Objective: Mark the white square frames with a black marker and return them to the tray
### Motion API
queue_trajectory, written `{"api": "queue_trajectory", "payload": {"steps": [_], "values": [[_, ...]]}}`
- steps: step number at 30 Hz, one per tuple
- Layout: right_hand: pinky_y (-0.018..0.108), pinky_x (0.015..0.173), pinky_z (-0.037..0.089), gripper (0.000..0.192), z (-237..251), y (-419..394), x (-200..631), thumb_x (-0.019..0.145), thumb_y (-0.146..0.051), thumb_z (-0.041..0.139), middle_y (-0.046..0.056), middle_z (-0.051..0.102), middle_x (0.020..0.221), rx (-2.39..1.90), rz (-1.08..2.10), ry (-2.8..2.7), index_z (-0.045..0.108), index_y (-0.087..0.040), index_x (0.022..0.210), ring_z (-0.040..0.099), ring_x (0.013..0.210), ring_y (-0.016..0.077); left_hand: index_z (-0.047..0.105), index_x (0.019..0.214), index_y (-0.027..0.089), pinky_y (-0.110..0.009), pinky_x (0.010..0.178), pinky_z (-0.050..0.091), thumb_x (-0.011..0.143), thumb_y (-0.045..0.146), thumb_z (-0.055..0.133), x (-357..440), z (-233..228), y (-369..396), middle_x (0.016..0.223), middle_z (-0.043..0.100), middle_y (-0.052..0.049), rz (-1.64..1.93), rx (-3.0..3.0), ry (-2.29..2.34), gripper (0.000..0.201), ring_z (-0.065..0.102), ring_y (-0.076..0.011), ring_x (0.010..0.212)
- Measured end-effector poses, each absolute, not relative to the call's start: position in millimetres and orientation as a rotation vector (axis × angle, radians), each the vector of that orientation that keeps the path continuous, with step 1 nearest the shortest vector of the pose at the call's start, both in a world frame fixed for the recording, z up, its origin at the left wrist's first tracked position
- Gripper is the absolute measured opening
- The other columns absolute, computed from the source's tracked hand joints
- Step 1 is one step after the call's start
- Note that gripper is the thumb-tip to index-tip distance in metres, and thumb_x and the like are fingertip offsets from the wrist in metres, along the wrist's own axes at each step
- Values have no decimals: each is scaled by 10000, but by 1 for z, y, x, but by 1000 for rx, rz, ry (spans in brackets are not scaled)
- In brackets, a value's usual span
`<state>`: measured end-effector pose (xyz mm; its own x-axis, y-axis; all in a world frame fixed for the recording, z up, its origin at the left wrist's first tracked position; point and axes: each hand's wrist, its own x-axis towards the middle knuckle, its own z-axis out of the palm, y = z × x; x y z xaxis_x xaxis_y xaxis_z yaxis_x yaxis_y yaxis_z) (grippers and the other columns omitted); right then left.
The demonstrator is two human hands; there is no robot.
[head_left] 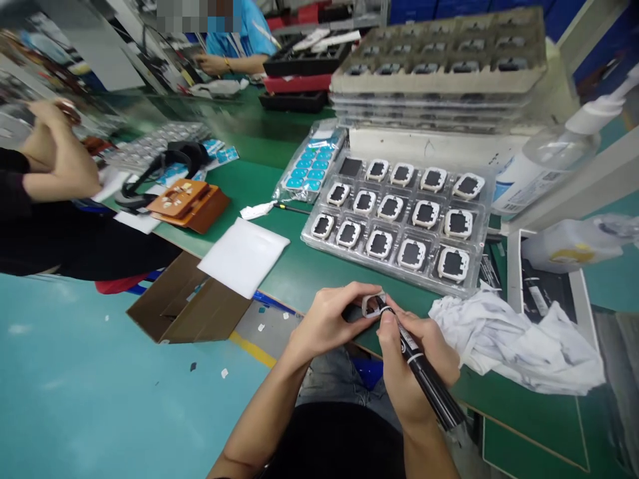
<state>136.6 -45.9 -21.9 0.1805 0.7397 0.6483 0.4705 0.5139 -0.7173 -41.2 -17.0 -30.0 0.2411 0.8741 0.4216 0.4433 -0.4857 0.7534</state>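
Note:
Between the thumb and fingers of my left hand (332,316) is a small white watch-case frame (370,307), held just above the table's front edge. My right hand (417,346) grips a black marker pen (428,380). The marker's tip meets the frame or lies very close to it; the exact contact is too small to tell. Behind my hands, a clear plastic tray (319,245) holds rows of similar white frames (412,254) with dark centres. One pocket at its back left corner shows only a dark square (351,167).
A white cloth (519,339) lies crumpled at right, near pump bottles (534,166). Stacked trays (434,80) stand behind. White foam sheets (244,256), an orange box (192,203) and a bag of blue pieces (310,166) lie left. A cardboard box (187,306) stands below. Co-workers sit nearby.

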Motion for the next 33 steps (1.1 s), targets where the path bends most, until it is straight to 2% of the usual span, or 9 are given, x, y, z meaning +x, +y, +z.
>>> {"api": "queue_trajectory", "payload": {"steps": [5, 8, 11, 14, 17, 22, 26, 30, 33], "values": [[286, 852, 764, 84, -29, -43, 139, 1094, -194, 840, 53, 913, 1103, -1083, 242, -1460, 771, -231, 1065, 922, 906, 254, 811, 1405, 238, -289, 893, 738, 1058, 320, 863, -42, -33, -15, 1151, 925, -79, 1126, 2018, 1223, 360, 897, -208, 939], [273, 825, 754, 85, -31, -42, 139, 1106, -214, 823, 57, 913, 1086, -1082, 264, -1457, 769, -235, 1043, 924, 917, 255, 819, 1397, 233, -289, 912, 741, 1049, 288, 863, -42, -32, -14, 1164, 926, -86, 1145, 2023, 1199, 355, 904, -212, 963], [277, 749, 741, 141, -31, -43, 140, 1109, -263, 822, 42, 889, 933, -1074, 319, -1391, 762, -235, 985, 895, 778, 241, 836, 1350, 213, -296, 901, 754, 1008, 321, 919, -41, -30, -13, 1118, 922, -91, 1159, 1901, 1187, 368, 909, -221, 952], [300, 716, 735, 174, -30, -45, 142, 1098, -300, 845, -13, 793, 722, -1056, 370, -1270, 773, -233, 954, 826, 626, 223, 831, 1315, 187, -336, 875, 771, 918, 455, 1029, -39, -32, -10, 1043, 907, -97, 1209, 1686, 1175, 519, 907, -249, 912], [302, 644, 700, 202, -31, -47, 144, 1090, -319, 863, -11, 774, 704, -1033, 375, -1134, 778, -224, 933, 794, 579, 221, 814, 1301, 163, -356, 819, 761, 820, 550, 1103, -45, -31, -2, 982, 884, -106, 1318, 1592, 1128, 682, 886, -261, 855], [317, 539, 635, 273, -37, -45, 144, 1047, -416, 929, 13, 768, 704, -1026, 405, -978, 791, -198, 958, 740, 530, 225, 850, 1282, 188, -353, 822, 726, 869, 550, 1069, -73, 10, 18, 1252, 866, -181, 1525, 1973, 1187, 592, 847, -276, 1066], [289, 557, 639, 292, -41, -44, 145, 1026, -429, 966, 19, 780, 722, -1017, 473, -1009, 795, -199, 968, 751, 555, 213, 830, 1327, 215, -324, 803, 691, 911, 471, 1055, -93, 59, 27, 1191, 869, -133, 1629, 2325, 1173, 538, 805, -224, 988], [284, 569, 644, 332, -43, -45, 146, 1025, -473, 974, 29, 784, 721, -1051, 494, -1012, 800, -200, 951, 752, 555, 211, 797, 1384, 232, -324, 822, 674, 942, 418, 1040, -102, 81, 34, 1139, 863, -88, 1671, 2505, 1119, 537, 761, -184, 885], [271, 538, 632, 374, -44, -45, 145, 1024, -525, 969, 43, 791, 717, -1109, 500, -995, 812, -194, 949, 743, 534, 208, 802, 1374, 221, -324, 838, 676, 947, 461, 1032, -107, 81, 49, 1209, 854, -110, 1628, 2562, 1193, 541, 786, -207, 976]]}}
